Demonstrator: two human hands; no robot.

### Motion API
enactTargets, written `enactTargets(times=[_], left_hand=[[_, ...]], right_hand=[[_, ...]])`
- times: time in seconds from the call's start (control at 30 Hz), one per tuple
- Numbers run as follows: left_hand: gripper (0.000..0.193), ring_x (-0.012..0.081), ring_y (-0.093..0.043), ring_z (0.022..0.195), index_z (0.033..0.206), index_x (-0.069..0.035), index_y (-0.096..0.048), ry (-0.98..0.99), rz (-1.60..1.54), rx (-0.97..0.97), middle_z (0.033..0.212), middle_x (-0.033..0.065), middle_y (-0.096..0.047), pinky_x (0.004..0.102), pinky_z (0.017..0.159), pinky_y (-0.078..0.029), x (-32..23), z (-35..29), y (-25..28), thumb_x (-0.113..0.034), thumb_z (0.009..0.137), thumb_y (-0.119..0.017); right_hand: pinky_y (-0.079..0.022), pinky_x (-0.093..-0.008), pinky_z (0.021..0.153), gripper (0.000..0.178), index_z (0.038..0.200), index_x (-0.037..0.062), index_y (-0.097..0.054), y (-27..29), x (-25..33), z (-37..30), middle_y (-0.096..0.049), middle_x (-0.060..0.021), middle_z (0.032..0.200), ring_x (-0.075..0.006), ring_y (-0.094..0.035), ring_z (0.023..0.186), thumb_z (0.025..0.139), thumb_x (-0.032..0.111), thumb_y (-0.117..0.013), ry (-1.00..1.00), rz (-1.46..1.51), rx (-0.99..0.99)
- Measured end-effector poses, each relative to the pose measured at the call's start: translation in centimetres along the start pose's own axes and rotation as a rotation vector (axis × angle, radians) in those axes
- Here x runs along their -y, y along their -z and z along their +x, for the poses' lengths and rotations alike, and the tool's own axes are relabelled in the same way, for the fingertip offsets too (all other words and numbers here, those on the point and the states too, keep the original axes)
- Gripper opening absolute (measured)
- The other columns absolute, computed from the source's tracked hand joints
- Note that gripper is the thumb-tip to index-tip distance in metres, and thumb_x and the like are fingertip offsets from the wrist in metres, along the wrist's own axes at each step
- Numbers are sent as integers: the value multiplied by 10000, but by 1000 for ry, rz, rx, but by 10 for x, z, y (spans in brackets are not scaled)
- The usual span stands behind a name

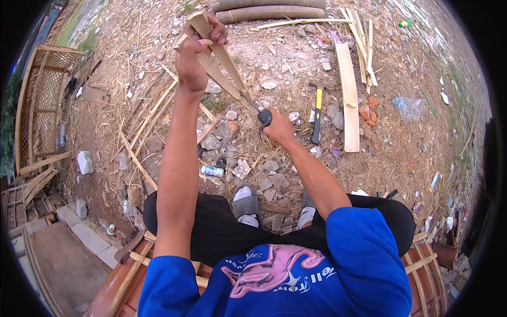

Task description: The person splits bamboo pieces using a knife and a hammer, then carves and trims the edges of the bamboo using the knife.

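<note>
A pale bamboo strip [231, 68] slants away from me, split into two lengths that spread apart at the far end and meet near my right hand. My left hand [198, 47] is closed round its far end, fingers over one length. My right hand [278, 127] is wrapped round the black handle of a knife [264, 117]. Its narrow blade lies at the near end of the bamboo, where the split meets; how deep it sits in the wood I cannot tell. A claw hammer [317, 113] with a yellow and black handle rests on the ground to the right.
A wide split bamboo piece [348, 100] lies right of the hammer, with thin strips [367, 53] beyond. Bamboo poles [272, 13] are at the far edge. Stones [211, 141], a can [212, 171] and sticks [140, 161] litter the ground. A lattice panel [45, 100] stands left.
</note>
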State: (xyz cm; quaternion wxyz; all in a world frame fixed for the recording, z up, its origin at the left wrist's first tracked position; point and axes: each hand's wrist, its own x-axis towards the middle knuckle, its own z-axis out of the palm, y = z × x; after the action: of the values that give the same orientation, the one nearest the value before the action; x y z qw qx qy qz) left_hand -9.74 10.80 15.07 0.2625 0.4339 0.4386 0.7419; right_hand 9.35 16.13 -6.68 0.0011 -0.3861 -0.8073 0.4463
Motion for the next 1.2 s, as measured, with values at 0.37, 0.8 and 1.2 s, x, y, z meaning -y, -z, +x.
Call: enactTargets(times=[0.37,0.8,1.2], left_hand=[[415,209,-409,871,1109,-44,-450,-16,5,10,901,91,-431,382,855,-367,3,0,-1,-254,753,-413],[483,163,-406,819,1110,6,-481,-2,68,83,864,78,-451,321,795,-374,6,-28,-53,-220,683,-494],[470,206,-406,905,1131,-33,-430,-19,-32,43,942,95,-419,388,901,-355,-5,-21,-3,-237,708,-445]], right_hand=[[-504,-383,666,268,821,13,-669,-2,-3,0,-677,-165,727,-287,-653,669,676,231,-728,-5,180,129],[-531,-400,695,363,790,-63,-683,-17,-30,0,-683,-254,775,-348,-694,746,654,270,-735,-242,34,127],[-541,-452,834,386,1031,9,-677,-26,-14,1,-698,-255,991,-394,-687,946,706,216,-696,-241,25,94]])
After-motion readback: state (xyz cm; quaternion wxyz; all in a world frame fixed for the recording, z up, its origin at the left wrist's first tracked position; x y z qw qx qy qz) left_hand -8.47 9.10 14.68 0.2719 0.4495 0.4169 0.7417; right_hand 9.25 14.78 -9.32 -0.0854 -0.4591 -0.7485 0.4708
